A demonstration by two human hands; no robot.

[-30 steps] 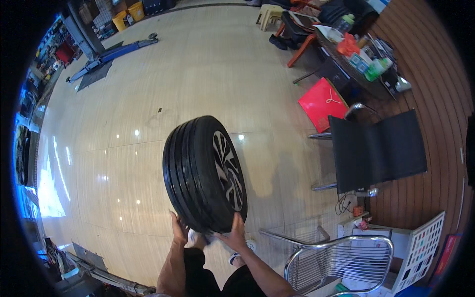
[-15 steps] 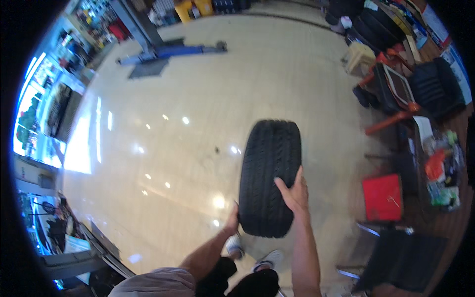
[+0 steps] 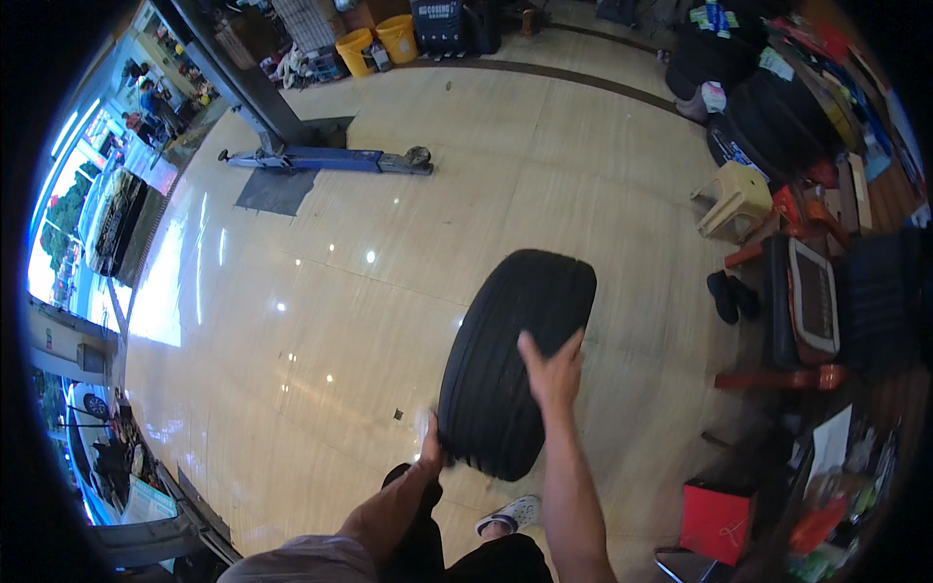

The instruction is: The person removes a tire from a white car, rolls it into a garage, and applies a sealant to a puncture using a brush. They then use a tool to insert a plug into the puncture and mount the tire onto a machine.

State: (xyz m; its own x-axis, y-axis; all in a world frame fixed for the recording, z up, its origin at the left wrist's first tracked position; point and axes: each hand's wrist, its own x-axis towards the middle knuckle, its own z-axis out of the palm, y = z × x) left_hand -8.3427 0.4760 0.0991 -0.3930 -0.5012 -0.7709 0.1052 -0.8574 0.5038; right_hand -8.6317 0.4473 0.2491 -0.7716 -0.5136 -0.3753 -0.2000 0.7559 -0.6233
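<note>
A black car tire [image 3: 515, 360] stands on edge in front of my legs, its tread turned up toward me and its top leaning to the right. My left hand [image 3: 431, 442] holds its lower left edge, with the fingers partly hidden. On the right side, my right hand [image 3: 556, 374] grips the tire, thumb lying over the tread and fingers at the right edge. Whether the tire touches the floor I cannot tell. Below it shows one of my feet in a light clog [image 3: 509, 515].
A blue lift arm [image 3: 335, 160] extends from a grey post [image 3: 238, 83] at the far left. Along the right stand a beige stool [image 3: 736, 199], dark shoes [image 3: 731, 294], an armchair [image 3: 802, 301], a red box [image 3: 716, 520] and stacked tires [image 3: 777, 121]. Yellow buckets [image 3: 396, 41] sit at the back.
The tire has tilted, its lower end shifting left, and both hands have moved left with it. The view has moved forward, and one foot has dropped out of sight.
</note>
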